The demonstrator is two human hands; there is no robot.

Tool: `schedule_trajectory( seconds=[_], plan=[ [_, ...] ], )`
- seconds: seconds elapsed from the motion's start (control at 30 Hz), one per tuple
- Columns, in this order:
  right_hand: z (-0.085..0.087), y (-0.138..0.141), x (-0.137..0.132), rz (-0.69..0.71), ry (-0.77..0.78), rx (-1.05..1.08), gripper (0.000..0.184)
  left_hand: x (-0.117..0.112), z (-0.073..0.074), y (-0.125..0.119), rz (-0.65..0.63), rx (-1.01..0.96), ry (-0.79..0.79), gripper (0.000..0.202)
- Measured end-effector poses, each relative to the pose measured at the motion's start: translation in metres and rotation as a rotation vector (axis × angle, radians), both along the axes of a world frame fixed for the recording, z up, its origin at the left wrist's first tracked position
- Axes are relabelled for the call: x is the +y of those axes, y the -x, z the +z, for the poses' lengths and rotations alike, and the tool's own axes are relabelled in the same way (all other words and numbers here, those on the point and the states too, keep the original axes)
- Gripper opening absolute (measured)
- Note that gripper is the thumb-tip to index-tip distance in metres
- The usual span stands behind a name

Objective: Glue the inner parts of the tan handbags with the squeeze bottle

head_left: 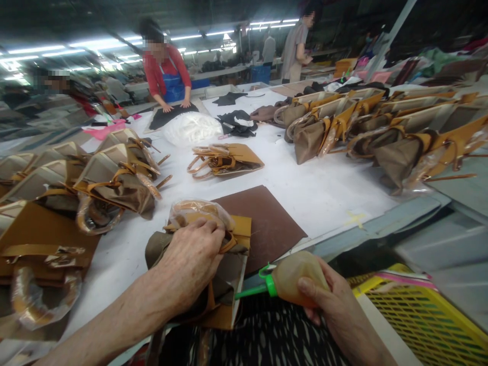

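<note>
My right hand (324, 295) is wrapped round a squeeze bottle (301, 274) of yellowish liquid, its green nozzle pointing left. The nozzle tip is at the pale edge of a tan and brown handbag (241, 229) in front of me; whether it touches cannot be made out. My left hand (194, 254) presses on this bag with curled fingers, gripping it near the strap, and hides part of it. Clear plastic wraps the bag's handle (198, 208). A flat brown board (263, 218) lies on the white table (316, 188), partly behind the bag.
Similar bags stand in rows at left (110, 178) and right (404, 132). Another bag (229, 160) lies mid-table. A yellow basket (430, 315) is at my lower right. Across the table, a person in a blue apron (173, 86) has both hands on black material (175, 114).
</note>
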State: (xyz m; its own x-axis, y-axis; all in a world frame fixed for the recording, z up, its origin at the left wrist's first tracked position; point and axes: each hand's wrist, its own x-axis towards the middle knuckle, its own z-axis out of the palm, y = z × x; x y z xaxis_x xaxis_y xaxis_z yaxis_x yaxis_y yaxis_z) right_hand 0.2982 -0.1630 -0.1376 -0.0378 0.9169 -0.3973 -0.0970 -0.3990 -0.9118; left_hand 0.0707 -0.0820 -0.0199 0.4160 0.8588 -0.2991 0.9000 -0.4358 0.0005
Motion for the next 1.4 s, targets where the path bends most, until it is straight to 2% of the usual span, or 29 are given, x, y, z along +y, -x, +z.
schedule_trajectory(
  seconds=[0.33,0.63,0.87,1.0,1.17,1.4],
  plan=[
    [0.012,0.007,-0.016,-0.106,0.074,0.096,0.050,-0.001,0.005,-0.003,0.025,0.014,0.020,0.024],
    [-0.001,0.009,-0.015,-0.173,0.112,0.251,0.042,-0.002,0.001,0.001,0.020,-0.009,-0.001,0.023],
    [0.001,0.017,-0.016,-0.238,0.173,0.296,0.044,-0.001,0.001,0.000,-0.001,-0.003,-0.019,0.021],
    [0.000,0.018,-0.021,-0.229,0.215,0.329,0.048,0.000,0.002,0.000,0.002,0.000,-0.021,0.023],
    [0.004,0.015,-0.025,-0.222,0.206,0.313,0.047,0.001,-0.002,0.002,-0.003,-0.012,-0.034,0.022],
    [0.003,0.015,-0.018,-0.253,0.144,0.259,0.042,-0.001,0.002,0.001,-0.001,-0.002,-0.022,0.024]
  ],
)
